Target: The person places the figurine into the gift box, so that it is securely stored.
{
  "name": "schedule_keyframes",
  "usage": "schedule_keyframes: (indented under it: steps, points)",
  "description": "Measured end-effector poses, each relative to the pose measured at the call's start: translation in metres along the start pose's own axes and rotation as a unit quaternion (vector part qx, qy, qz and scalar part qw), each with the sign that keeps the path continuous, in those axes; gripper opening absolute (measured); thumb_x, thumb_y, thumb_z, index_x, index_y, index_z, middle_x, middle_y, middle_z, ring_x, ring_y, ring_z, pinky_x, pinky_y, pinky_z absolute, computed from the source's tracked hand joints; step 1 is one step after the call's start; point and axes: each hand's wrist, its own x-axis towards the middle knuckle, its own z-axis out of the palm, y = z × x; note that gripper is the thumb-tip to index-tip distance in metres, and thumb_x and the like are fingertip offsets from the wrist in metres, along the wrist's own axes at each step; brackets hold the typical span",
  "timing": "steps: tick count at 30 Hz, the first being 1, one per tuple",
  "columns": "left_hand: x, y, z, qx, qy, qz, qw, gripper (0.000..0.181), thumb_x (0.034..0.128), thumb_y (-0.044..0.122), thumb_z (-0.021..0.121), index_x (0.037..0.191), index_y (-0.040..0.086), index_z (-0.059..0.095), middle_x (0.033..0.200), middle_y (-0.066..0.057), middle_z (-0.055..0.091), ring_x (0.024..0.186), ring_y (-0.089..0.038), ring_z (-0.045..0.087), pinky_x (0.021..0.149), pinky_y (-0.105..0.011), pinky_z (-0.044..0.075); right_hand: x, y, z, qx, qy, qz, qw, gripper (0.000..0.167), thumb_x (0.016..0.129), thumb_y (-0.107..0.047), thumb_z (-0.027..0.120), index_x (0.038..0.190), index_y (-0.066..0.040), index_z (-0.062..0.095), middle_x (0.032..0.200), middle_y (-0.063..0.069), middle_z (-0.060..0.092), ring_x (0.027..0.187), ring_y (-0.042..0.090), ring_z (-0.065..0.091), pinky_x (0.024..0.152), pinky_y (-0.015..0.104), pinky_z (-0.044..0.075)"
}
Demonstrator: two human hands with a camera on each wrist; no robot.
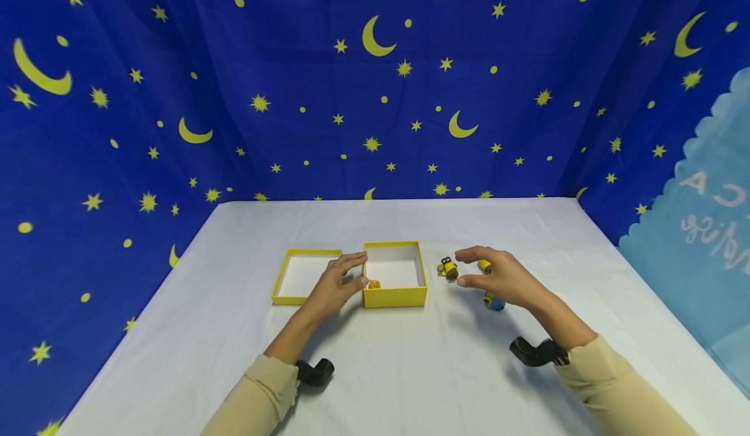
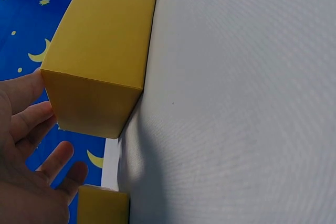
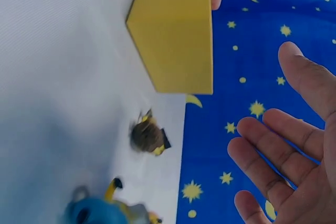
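Note:
My left hand (image 1: 335,289) is at the left side of an open yellow box (image 1: 395,298), its thumb and fingertips at the left rim. A small orange figure (image 1: 374,284) lies inside by the near left corner. My right hand (image 1: 502,278) hovers above the table with fingers spread, holding nothing. Just left of its fingertips is a small yellow-and-brown Minion figure (image 1: 448,269) with goggles. Another yellow figure (image 1: 484,266) is partly hidden behind the right hand. Below that hand lies a blue-and-yellow figure (image 1: 495,302), also seen blurred in the right wrist view.
A shallow yellow box lid (image 1: 287,300) with a white inside lies left of the box, partly behind my left hand. White cloth (image 1: 404,371) covers the table. A blue curtain (image 1: 316,84) with moons and stars hangs behind and at the sides.

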Motion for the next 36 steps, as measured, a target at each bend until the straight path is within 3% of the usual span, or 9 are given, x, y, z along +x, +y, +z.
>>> schedule_keyframes:
  steps: [7,14,29,36]
  points:
    - [0.000,0.000,0.000,-0.006,0.001,-0.007,1.0000,0.047,0.0920,0.012,0.060,0.137,0.005,0.049,0.146,-0.005,0.044,0.136,-0.030,0.032,0.110,-0.055,0.033,-0.013,0.018,-0.002,-0.014,0.011,-0.002,0.9998,0.060,0.079,-0.047,0.070,0.127,-0.014,0.058,0.125,0.012,0.063,0.120,0.033,0.053,0.098,0.059,0.041]
    - [0.000,0.000,0.000,0.000,-0.003,-0.008,1.0000,0.048,0.0922,0.014,0.060,0.138,0.006,0.048,0.146,-0.005,0.043,0.136,-0.030,0.031,0.110,-0.055,0.033,-0.024,0.036,-0.002,-0.017,0.021,-0.015,0.9995,0.052,0.082,-0.032,0.072,0.127,-0.011,0.058,0.125,0.014,0.062,0.123,0.036,0.051,0.099,0.061,0.038]
    - [0.001,0.000,0.000,0.001,0.001,-0.011,0.9999,0.047,0.0919,0.013,0.060,0.137,0.006,0.049,0.146,-0.005,0.044,0.135,-0.030,0.032,0.111,-0.054,0.032,-0.031,0.057,0.002,-0.032,0.018,-0.014,0.9992,0.055,0.080,-0.030,0.074,0.128,-0.008,0.058,0.124,0.017,0.062,0.119,0.038,0.052,0.095,0.060,0.041]
    - [0.001,-0.001,0.000,0.001,0.002,-0.011,0.9999,0.047,0.0918,0.013,0.060,0.137,0.008,0.049,0.146,-0.004,0.044,0.135,-0.030,0.032,0.111,-0.054,0.032,-0.033,0.064,0.002,-0.036,-0.003,0.005,0.9993,0.057,0.082,-0.034,0.072,0.130,-0.009,0.056,0.123,0.018,0.061,0.121,0.041,0.050,0.095,0.060,0.040]
